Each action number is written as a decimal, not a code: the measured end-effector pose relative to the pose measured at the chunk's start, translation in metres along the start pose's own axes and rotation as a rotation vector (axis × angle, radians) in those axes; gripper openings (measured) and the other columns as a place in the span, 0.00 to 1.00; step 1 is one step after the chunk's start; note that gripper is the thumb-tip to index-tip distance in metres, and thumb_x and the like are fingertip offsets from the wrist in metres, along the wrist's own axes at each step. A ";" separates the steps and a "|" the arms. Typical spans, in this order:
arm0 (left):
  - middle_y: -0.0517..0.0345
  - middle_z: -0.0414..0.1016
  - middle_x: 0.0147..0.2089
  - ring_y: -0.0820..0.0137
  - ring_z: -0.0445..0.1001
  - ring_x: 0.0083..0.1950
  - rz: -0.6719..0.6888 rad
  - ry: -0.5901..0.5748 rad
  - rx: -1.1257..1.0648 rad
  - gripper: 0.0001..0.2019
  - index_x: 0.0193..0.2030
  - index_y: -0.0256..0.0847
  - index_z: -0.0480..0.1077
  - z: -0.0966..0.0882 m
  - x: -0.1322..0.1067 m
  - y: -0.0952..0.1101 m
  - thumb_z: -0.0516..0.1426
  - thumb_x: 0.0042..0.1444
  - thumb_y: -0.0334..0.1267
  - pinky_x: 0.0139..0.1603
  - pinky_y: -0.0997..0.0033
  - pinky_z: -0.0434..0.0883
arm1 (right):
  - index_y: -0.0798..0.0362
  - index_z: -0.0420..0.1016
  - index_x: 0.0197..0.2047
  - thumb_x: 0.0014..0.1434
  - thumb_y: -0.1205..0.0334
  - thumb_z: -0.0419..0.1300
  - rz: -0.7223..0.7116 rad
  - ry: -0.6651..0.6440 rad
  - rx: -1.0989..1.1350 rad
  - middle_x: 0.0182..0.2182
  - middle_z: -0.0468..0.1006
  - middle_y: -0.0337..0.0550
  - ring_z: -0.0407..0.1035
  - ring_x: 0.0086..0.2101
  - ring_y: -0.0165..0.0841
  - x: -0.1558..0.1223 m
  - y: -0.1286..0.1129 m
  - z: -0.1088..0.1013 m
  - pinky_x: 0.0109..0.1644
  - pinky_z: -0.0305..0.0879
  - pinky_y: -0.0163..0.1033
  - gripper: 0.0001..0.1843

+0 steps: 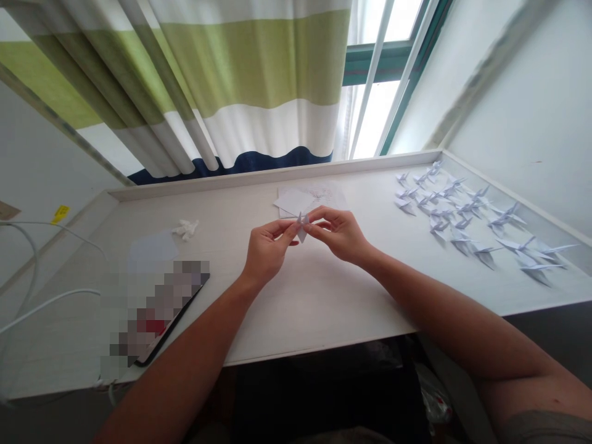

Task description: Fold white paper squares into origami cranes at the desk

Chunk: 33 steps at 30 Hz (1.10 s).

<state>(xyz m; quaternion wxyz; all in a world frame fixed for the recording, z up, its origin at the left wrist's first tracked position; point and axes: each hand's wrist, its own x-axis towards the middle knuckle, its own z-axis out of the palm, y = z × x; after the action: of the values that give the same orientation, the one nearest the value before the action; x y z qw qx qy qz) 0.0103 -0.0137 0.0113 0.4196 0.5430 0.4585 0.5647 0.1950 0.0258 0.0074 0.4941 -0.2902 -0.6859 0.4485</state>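
Between my two hands, just above the middle of the white table, is a small folded white paper piece with narrow points sticking up. My left hand pinches its left side between thumb and fingers. On the other side my right hand grips it with the thumb and bent forefinger. Fingertips cover much of the fold, so its exact shape is partly hidden. Just behind the hands lie square white sheets and a paper with faint marks.
Many folded paper cranes stand on the table's right part. A crumpled white tissue lies left of my hands, near a pixelated device and white cables. A raised rim runs along the back edge, below a curtain.
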 end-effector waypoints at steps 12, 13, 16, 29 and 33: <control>0.53 0.84 0.31 0.67 0.80 0.32 -0.063 -0.014 0.028 0.16 0.38 0.38 0.86 -0.002 0.003 -0.006 0.73 0.54 0.50 0.39 0.65 0.78 | 0.54 0.84 0.36 0.53 0.41 0.77 0.150 -0.037 0.075 0.33 0.85 0.46 0.80 0.37 0.39 0.003 0.010 -0.001 0.43 0.77 0.46 0.23; 0.52 0.85 0.32 0.67 0.81 0.34 -0.059 -0.016 0.034 0.16 0.38 0.38 0.86 -0.002 0.003 -0.006 0.73 0.54 0.50 0.39 0.66 0.78 | 0.54 0.84 0.35 0.53 0.42 0.78 0.151 -0.028 0.072 0.33 0.85 0.45 0.79 0.36 0.38 0.003 0.009 -0.001 0.42 0.76 0.46 0.23; 0.51 0.87 0.37 0.65 0.83 0.38 -0.062 -0.016 0.013 0.18 0.44 0.39 0.85 -0.002 0.003 -0.007 0.75 0.50 0.47 0.42 0.66 0.79 | 0.53 0.85 0.35 0.51 0.44 0.79 0.148 -0.006 0.084 0.32 0.85 0.44 0.78 0.34 0.37 0.004 0.007 -0.003 0.40 0.75 0.45 0.21; 0.52 0.87 0.40 0.66 0.82 0.38 0.015 -0.065 0.034 0.13 0.40 0.40 0.85 -0.005 0.005 -0.008 0.73 0.54 0.47 0.42 0.66 0.79 | 0.52 0.82 0.35 0.50 0.46 0.80 0.161 -0.064 0.151 0.35 0.83 0.42 0.78 0.38 0.36 0.006 0.009 -0.005 0.47 0.77 0.46 0.21; 0.53 0.87 0.39 0.67 0.81 0.37 0.089 -0.050 0.146 0.12 0.39 0.41 0.84 -0.003 0.003 -0.007 0.71 0.58 0.48 0.40 0.66 0.78 | 0.51 0.84 0.38 0.54 0.46 0.78 0.123 -0.073 0.124 0.40 0.85 0.44 0.79 0.43 0.38 0.006 0.005 -0.007 0.50 0.77 0.47 0.19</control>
<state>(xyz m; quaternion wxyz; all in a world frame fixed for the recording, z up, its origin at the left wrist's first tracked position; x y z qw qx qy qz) 0.0066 -0.0096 0.0049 0.3646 0.6062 0.4632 0.5339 0.1996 0.0353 0.0063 0.4573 -0.2841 -0.6553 0.5299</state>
